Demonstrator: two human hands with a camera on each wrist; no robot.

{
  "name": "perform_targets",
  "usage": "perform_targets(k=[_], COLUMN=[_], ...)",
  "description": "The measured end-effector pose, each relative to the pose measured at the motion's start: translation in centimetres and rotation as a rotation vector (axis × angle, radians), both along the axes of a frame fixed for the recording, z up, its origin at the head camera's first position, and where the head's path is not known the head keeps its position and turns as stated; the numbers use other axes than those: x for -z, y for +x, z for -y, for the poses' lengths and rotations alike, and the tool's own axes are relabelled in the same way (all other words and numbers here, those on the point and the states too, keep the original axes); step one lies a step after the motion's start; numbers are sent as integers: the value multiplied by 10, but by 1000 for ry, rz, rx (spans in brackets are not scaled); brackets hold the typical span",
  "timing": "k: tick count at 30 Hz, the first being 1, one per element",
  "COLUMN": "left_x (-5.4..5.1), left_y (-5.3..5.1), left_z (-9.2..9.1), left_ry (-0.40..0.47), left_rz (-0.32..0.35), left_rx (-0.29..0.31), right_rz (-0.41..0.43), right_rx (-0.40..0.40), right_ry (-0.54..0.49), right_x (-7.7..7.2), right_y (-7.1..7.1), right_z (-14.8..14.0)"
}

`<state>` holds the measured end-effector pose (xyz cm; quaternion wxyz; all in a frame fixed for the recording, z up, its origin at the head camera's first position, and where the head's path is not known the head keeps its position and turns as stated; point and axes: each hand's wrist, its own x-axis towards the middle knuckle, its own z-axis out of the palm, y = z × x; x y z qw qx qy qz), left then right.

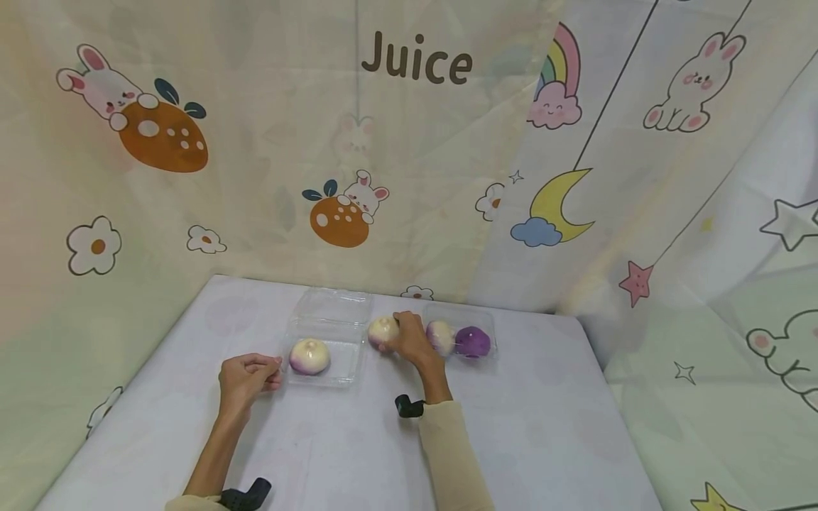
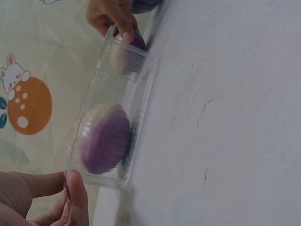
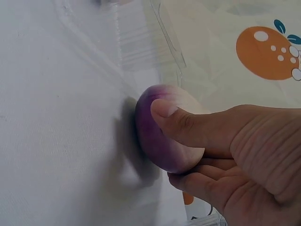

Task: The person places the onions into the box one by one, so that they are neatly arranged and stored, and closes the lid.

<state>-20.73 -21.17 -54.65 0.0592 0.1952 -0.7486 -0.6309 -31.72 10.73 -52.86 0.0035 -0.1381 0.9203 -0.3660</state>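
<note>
My right hand (image 1: 409, 339) grips a purple-and-white turnip (image 1: 383, 332) between thumb and fingers, just right of an open clear plastic clamshell box (image 1: 345, 363). In the right wrist view the turnip (image 3: 164, 136) is held close above the white table, its purple side toward the tabletop. My left hand (image 1: 246, 380) pinches the near left rim of the clamshell box, as the left wrist view of the box (image 2: 101, 179) shows. Inside that box, on its left side, sits another turnip (image 1: 309, 356). Its lid (image 1: 334, 306) lies folded back.
To the right stands a second clear plastic box (image 1: 491, 319) with a pale turnip (image 1: 441, 338) and a deep purple one (image 1: 473, 342) in it. A printed cloth (image 1: 434, 142) hangs behind the white table (image 1: 537, 426).
</note>
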Motion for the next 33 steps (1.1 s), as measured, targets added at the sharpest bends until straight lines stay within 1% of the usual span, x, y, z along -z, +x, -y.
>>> perform_targets(k=[6, 9, 16, 24, 27, 33], left_x=[-1, -2, -3, -2, -2, -1], left_y=[2, 2, 2, 1, 1, 1], left_z=[0, 0, -1, 0, 0, 0], left_ry=[2, 5, 2, -10, -10, -8], left_rz=[5, 7, 1, -2, 3, 4], left_rx=[0, -2, 1, 5, 8, 6], right_rz=[21, 10, -75, -135, -131, -121], right_rx=[7, 5, -35, -62, -62, -80], right_ry=[-35, -49, -68, -93, -105, -129], right_x=[0, -2, -7, -11, -15, -18], right_y=[0, 0, -4, -6, -4, -4], right_z=[0, 0, -4, -11, -14, -18])
